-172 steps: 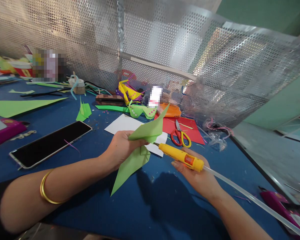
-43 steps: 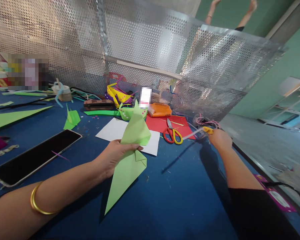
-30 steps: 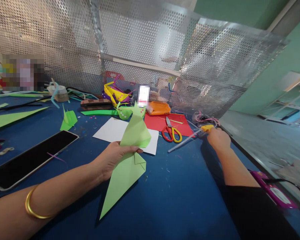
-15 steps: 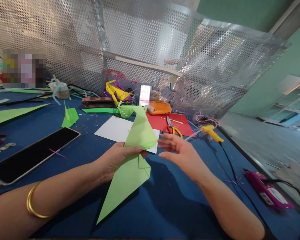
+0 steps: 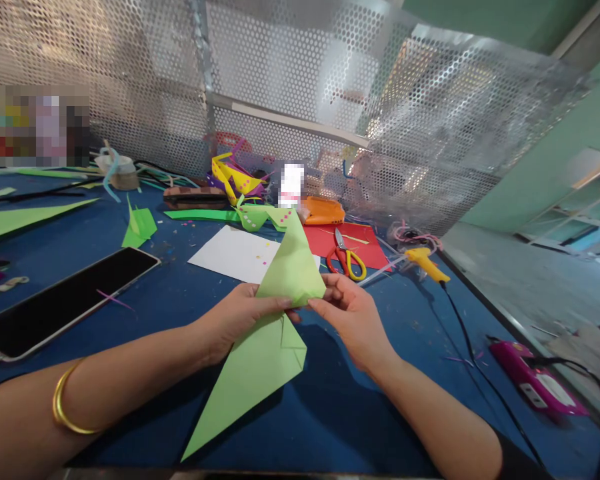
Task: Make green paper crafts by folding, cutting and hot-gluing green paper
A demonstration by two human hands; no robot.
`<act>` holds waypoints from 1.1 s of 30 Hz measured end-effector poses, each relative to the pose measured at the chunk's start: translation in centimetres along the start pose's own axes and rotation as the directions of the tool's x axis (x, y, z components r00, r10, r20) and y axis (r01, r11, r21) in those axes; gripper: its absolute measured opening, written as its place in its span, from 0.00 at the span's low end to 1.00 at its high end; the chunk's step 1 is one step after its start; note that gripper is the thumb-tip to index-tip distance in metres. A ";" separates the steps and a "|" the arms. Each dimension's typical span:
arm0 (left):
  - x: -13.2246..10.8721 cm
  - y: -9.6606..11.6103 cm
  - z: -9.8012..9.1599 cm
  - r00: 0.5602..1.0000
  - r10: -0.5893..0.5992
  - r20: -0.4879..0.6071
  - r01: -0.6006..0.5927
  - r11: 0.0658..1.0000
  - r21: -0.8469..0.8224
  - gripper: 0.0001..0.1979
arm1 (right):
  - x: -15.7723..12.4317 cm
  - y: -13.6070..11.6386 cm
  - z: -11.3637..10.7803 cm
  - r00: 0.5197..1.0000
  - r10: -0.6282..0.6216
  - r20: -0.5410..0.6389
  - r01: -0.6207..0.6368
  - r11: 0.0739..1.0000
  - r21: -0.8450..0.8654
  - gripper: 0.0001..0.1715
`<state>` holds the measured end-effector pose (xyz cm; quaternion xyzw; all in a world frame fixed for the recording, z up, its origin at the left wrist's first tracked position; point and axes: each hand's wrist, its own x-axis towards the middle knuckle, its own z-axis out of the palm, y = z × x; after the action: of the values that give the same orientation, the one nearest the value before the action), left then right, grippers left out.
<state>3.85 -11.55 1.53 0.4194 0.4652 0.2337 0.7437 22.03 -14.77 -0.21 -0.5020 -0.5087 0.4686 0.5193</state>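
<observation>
My left hand (image 5: 240, 313) grips a light green folded paper (image 5: 293, 267) near its middle, with the thumb lying on top and the fingers underneath. One pointed end of the paper rises away from me, and the other long point comes down toward the table's front edge. A small folded flap shows at its right side, below my left thumb. My right hand (image 5: 353, 310) pinches the right corner of the upper part between thumb and fingers. Behind the paper lies a white sheet (image 5: 230, 255) with small coloured dots on it.
Scissors (image 5: 347, 257) rest on a red sheet (image 5: 373, 240) beyond my right hand. Farther right are a yellow glue gun (image 5: 427, 265) with a cord and a magenta power strip (image 5: 535, 377). A phone (image 5: 70, 303) lies at left. Perforated metal panels (image 5: 280, 60) stand behind.
My right hand has moved left and closed on the paper's right corner; before, it was open beside it. My left hand keeps its hold, and the paper has shifted slightly right.
</observation>
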 end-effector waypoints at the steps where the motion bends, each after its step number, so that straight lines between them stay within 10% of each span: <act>1: 0.1 -0.1 0.0 1.000 0.014 0.006 -0.014 1.000 0.006 0.14 | 0.0 0.1 0.0 1.000 0.015 -0.005 -0.015 1.000 0.012 0.19; 33: 0.3 -0.4 0.1 0.991 0.125 -0.054 -0.107 0.959 0.263 0.09 | -0.4 0.1 0.3 0.988 0.145 0.044 -0.150 0.975 0.164 0.17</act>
<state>4.10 -11.56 1.06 0.5314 0.4920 0.2286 0.6506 21.74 -15.10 -0.30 -0.4855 -0.4374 0.5547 0.5151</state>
